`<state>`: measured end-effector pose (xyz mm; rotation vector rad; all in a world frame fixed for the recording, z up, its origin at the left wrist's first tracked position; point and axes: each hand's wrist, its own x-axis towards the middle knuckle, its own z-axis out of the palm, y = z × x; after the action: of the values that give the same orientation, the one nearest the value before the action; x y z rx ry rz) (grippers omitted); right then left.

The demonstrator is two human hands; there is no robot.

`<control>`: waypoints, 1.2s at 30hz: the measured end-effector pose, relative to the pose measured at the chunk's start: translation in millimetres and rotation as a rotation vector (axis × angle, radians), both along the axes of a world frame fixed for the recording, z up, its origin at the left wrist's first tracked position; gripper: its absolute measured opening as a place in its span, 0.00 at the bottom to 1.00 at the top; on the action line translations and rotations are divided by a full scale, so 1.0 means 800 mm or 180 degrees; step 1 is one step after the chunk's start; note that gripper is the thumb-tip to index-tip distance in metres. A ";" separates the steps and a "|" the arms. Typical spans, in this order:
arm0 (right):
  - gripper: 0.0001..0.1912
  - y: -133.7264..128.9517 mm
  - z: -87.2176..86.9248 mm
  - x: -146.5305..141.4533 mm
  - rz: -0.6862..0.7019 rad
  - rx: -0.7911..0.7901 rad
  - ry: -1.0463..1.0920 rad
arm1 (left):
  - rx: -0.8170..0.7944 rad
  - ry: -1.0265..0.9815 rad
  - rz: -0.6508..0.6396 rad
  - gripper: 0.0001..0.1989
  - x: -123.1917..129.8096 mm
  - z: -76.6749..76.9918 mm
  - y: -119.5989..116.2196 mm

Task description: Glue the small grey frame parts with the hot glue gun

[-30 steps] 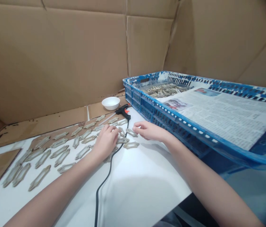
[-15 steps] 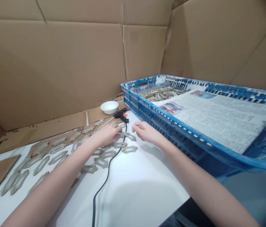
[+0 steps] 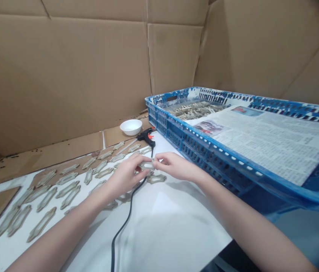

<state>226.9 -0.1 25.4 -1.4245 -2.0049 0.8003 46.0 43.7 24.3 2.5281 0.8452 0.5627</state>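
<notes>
A small grey-beige oblong frame (image 3: 148,165) with shaped ends is held between my two hands, just above the white sheet. My left hand (image 3: 129,170) grips its left end between thumb and fingers. At its right end, my right hand (image 3: 173,166) is closed in a pinch. Directly below lies another such frame (image 3: 157,179) on the sheet. Many more, like this frame (image 3: 46,199), are spread flat to the left, some partly hidden by my left forearm. A black glue gun (image 3: 147,136) with an orange trigger rests beyond my hands.
A blue plastic crate (image 3: 176,132) stands at the right, holding newspaper (image 3: 272,139) and a heap of small pale pieces (image 3: 196,110). A white bowl (image 3: 131,127) sits behind the glue gun. A black cord (image 3: 125,219) crosses the white sheet (image 3: 170,234). Cardboard walls (image 3: 77,75) rise behind.
My hands have come together. A frame is now lifted between them, and my right hand has moved left onto its end. The view has shifted slightly.
</notes>
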 end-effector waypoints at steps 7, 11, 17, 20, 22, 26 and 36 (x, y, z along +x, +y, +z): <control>0.12 0.000 -0.004 -0.006 -0.0326 0.0052 -0.0197 | -0.0088 -0.0136 0.0041 0.13 0.001 -0.006 -0.003; 0.10 -0.001 -0.005 -0.011 -0.0431 0.0069 -0.0237 | -0.0108 -0.0299 0.0023 0.12 0.002 -0.009 -0.006; 0.13 -0.003 -0.004 -0.014 -0.0693 -0.0007 -0.0237 | -0.0365 -0.0551 0.0036 0.11 0.007 -0.010 -0.010; 0.16 -0.001 -0.002 -0.012 -0.0821 -0.0010 -0.0031 | -0.0564 -0.0721 0.0030 0.12 0.008 -0.009 -0.009; 0.17 0.001 0.002 -0.008 -0.0872 -0.0112 0.0407 | -0.0769 -0.0769 0.0096 0.12 0.006 -0.008 -0.005; 0.12 0.003 0.012 0.001 -0.1057 -0.0601 0.1774 | -0.0963 -0.0690 0.0611 0.13 0.001 -0.010 0.010; 0.07 0.009 0.010 0.007 -0.0690 -0.1421 0.2961 | -0.0228 0.0454 0.0844 0.13 0.037 -0.028 0.068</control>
<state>232.7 6.7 33.6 -1.1221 -0.9844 1.5155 75.5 97.9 2.0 2.4296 1.2419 0.4268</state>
